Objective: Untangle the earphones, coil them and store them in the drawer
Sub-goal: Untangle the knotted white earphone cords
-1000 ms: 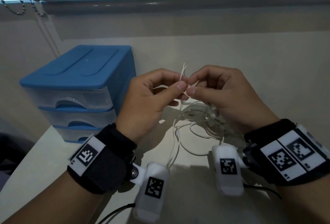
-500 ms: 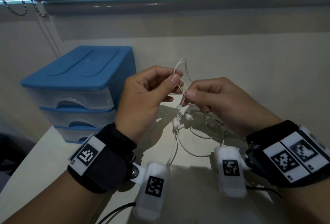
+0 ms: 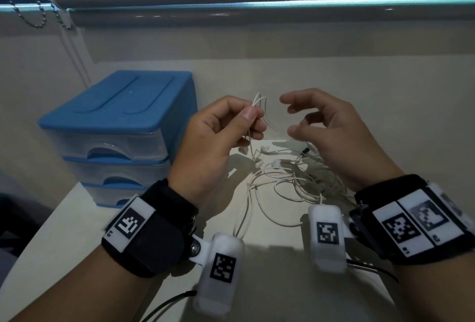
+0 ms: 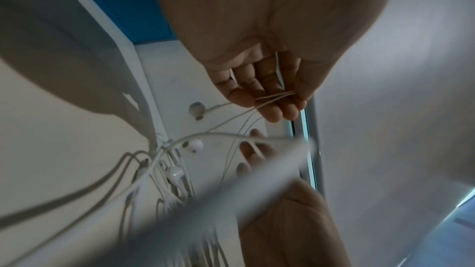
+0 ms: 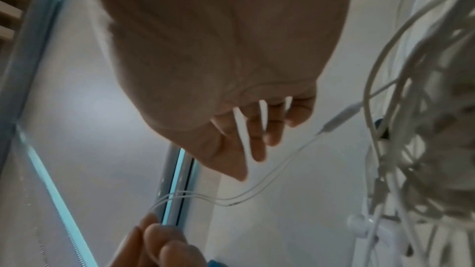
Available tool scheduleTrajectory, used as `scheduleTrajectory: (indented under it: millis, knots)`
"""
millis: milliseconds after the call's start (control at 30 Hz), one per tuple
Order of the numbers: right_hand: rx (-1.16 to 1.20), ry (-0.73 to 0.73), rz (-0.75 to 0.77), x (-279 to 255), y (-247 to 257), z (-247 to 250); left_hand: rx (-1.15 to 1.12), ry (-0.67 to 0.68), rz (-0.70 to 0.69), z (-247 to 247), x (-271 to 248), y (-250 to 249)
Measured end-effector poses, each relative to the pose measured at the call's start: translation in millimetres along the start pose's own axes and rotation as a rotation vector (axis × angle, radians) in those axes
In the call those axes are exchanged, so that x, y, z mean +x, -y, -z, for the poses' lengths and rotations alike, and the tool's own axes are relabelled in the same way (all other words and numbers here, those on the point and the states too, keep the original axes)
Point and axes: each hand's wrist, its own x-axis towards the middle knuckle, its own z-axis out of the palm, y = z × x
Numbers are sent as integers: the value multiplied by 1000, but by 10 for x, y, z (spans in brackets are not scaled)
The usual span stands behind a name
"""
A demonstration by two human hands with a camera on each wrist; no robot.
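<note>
White earphones (image 3: pixel 288 180) lie in a tangled heap on the pale table (image 3: pixel 270 283), with earbuds (image 3: pixel 276 163) showing at the heap's left. My left hand (image 3: pixel 253 113) is raised above the heap and pinches a thin loop of the cable (image 4: pixel 273 96) between thumb and fingers. My right hand (image 3: pixel 295 118) hovers just right of it, fingers loosely curved and apart, holding nothing. In the right wrist view the cable (image 5: pixel 257 192) hangs free below the right fingers (image 5: pixel 257 149) and runs to an inline remote (image 5: pixel 340 118). The blue drawer unit (image 3: pixel 115 136) stands at the left, its three drawers closed.
A wall with a window sill and roller blind (image 3: pixel 257 0) rises behind the table. A bead chain (image 3: pixel 38 13) hangs at the upper left. The table's left edge (image 3: pixel 38 239) drops to a dark floor. Black leads (image 3: pixel 167 303) trail from the wrist cameras.
My right hand has let go of the cable and opened, moving a little right. The left hand keeps its pinch on the loop, and more cable and earbuds lie on the table.
</note>
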Motion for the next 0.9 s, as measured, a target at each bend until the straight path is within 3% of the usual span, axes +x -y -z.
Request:
scheduleTrajectory:
  millis: [167, 267, 467, 667, 900]
  knots:
    - [-147, 170, -164, 29, -59, -79, 17, 21, -21, 26, 6, -10]
    - [-68, 225, -221, 23, -5, -90, 16, 17, -29, 10, -4, -8]
    - [-215, 212, -164, 18, 177, 40, -28, -13, -12, -42, -4, -43]
    - [-171, 202, -71, 57, 374, 60, 121, -5, -14, -178, -14, -281]
    - [-108, 248, -107, 54, 491, 201, 20, 29, -28, -19, 20, -691]
